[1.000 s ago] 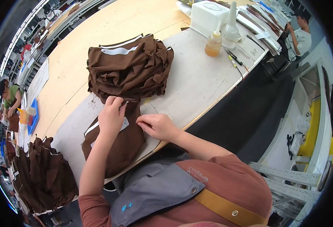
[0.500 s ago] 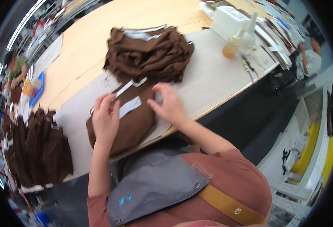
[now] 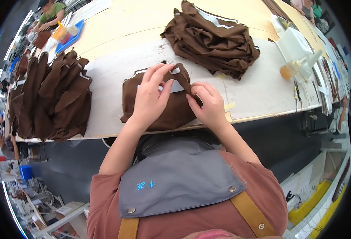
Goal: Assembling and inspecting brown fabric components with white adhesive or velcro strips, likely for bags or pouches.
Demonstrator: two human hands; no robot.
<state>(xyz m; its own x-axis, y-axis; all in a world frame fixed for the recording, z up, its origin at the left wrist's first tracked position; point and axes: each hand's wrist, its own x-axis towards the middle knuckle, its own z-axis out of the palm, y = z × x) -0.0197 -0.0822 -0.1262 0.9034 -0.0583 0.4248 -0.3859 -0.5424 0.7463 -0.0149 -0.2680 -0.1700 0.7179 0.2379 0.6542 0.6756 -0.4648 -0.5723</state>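
A brown fabric piece (image 3: 159, 119) lies in front of me at the table's near edge, with white strips along its far side and a pale patch (image 3: 177, 86) near its middle. My left hand (image 3: 152, 95) is over it, fingers stretched toward the far edge and thumb apart, beside the patch. At the right edge of the cloth, my right hand (image 3: 208, 104) has thumb and fingers closed on a raised fold. The left hand partly covers the patch and strips.
Beyond the piece sits a rumpled brown fabric pile (image 3: 213, 42); another brown stack (image 3: 50, 97) hangs over the table edge at left. At right stand a white container (image 3: 293, 44) and an amber bottle (image 3: 289, 70). A co-worker (image 3: 52, 16) is at far left by a blue tray (image 3: 76, 35).
My right hand, earlier open above the cloth, now grips its right edge and lifts a fold. My left hand has reached further over the piece. The view has turned.
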